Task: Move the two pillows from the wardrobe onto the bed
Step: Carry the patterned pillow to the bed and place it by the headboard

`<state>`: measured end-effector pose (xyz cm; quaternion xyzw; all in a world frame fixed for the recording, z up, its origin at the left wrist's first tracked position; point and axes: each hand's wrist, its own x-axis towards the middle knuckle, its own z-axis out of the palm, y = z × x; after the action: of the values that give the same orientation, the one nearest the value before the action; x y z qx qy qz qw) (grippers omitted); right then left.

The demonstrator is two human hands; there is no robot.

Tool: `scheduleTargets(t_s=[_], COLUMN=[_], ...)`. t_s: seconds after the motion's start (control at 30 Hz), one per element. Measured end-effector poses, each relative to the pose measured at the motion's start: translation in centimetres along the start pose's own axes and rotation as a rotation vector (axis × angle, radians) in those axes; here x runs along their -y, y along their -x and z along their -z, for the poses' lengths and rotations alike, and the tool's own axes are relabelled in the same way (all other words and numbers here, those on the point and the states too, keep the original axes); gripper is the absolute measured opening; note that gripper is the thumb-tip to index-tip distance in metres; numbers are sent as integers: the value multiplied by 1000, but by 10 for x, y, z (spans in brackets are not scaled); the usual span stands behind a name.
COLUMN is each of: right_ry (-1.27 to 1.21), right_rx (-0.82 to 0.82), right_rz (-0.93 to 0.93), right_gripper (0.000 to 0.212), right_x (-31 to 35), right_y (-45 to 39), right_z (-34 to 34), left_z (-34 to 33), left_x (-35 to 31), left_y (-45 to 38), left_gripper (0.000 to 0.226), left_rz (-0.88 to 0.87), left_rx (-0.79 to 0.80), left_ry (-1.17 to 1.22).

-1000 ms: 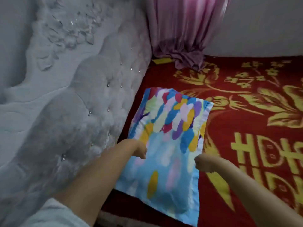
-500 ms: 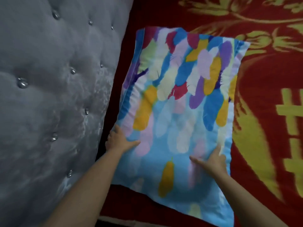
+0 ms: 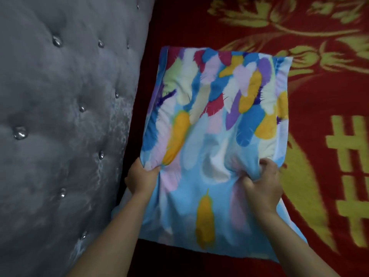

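Observation:
A pillow (image 3: pixel 217 120) in a light blue case printed with bright feathers lies on the bed (image 3: pixel 319 136), which is covered by a red blanket with yellow patterns. It sits close beside the headboard. My left hand (image 3: pixel 140 176) grips the pillow's left edge. My right hand (image 3: pixel 261 182) is closed on a bunch of the case fabric near the right side. Only one pillow is in view.
A grey tufted headboard (image 3: pixel 65 126) with shiny buttons fills the left side, right next to the pillow. The red blanket stretches away to the right and top.
Both hands went from resting flat on the pillow to gripping it, the left at its edge and the right bunching the fabric. The view has dropped closer to the pillow.

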<state>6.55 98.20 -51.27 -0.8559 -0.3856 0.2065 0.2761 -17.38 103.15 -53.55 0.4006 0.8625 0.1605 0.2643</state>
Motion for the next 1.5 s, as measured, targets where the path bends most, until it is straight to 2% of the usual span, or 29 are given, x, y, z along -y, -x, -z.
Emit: scheduleTargets(t_s=[0.13, 0.23, 0.33, 0.4, 0.47, 0.53, 0.63, 0.77, 0.83, 0.9, 1.0, 1.17, 1.27, 1.37, 1.5], right_ry=[-144, -212, -251, -169, -82, -12, 106, 275, 294, 315, 307, 250, 373, 483, 492], right_rx=[-170, -213, -255, -201, -108, 6, 260, 669, 778, 773, 704, 684, 627, 507, 425], right_rz=[156, 227, 310, 272, 148, 164, 278, 351, 369, 396, 462, 513, 679, 934, 1182], right_gripper=[38, 34, 34, 44, 54, 43, 24, 22, 18, 20, 20, 26, 26, 27, 30], right_x=[74, 132, 193, 223, 243, 248, 230, 182, 171, 173, 185, 212, 227, 230, 205], right_y=[-41, -75, -116, -155, -188, -200, -169, -117, -105, -100, -96, -83, -66, -43, -1], right_z=[42, 76, 103, 117, 129, 127, 99, 61, 61, 72, 91, 140, 175, 209, 246], left_z=[46, 85, 124, 148, 164, 164, 135, 90, 83, 87, 107, 145, 173, 197, 204], left_x=[-75, -137, -202, -245, -280, -295, -276, -204, -177, -167, -179, -213, -220, -217, -185], left_y=[-11, -26, -48, -69, -85, -88, -69, -40, -29, -19, -5, 37, 77, 129, 217], left_gripper=[41, 40, 47, 52, 52, 50, 45, 43, 40, 35, 29, 33, 28, 26, 26], left_rz=[-150, -215, -269, -272, -314, -408, -528, -381, -342, -368, -445, -552, -586, -592, -517], left_rx=[-157, -248, -349, -402, -413, -380, -274, 1, 100, 113, 44, -39, -158, -325, -448], left_ry=[68, 77, 132, 164, 189, 122, -25, -103, -191, -298, -381, -504, -509, -408, -385])
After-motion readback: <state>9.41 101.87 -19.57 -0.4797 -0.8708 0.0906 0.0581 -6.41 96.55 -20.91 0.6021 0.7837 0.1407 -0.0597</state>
